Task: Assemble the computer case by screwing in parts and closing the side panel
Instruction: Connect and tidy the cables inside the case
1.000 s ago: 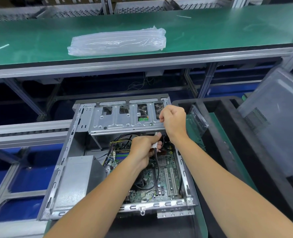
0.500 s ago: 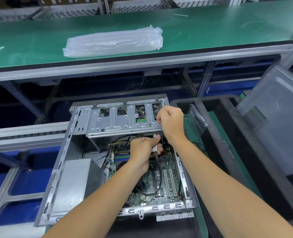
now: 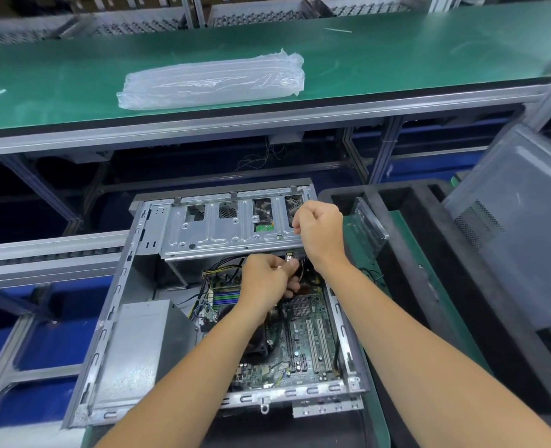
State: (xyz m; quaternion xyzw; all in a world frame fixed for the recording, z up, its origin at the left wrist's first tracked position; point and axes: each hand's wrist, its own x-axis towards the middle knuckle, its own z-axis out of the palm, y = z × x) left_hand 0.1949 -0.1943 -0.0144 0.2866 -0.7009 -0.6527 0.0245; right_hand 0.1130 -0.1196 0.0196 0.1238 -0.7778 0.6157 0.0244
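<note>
The open computer case (image 3: 112,318) lies on its side in front of me, showing its motherboard (image 3: 309,337) and grey power supply (image 3: 138,344). A metal drive cage (image 3: 222,236) spans the case's far end. My left hand (image 3: 266,287) pinches a black cable connector (image 3: 289,260) just under the cage's near edge. My right hand (image 3: 319,232) is curled at the right end of the cage and seems to grip its edge. The grey side panel (image 3: 510,227) leans at the right, apart from the case.
A green bench (image 3: 397,59) runs across the back with a clear plastic bag (image 3: 209,80) on it. Black foam trays (image 3: 413,286) and a clear plastic piece (image 3: 369,227) sit right of the case. Metal conveyor rails (image 3: 41,253) run on the left.
My left hand has carried the cable connector a little up toward the underside of the drive cage. My right hand stays at the cage's right end.
</note>
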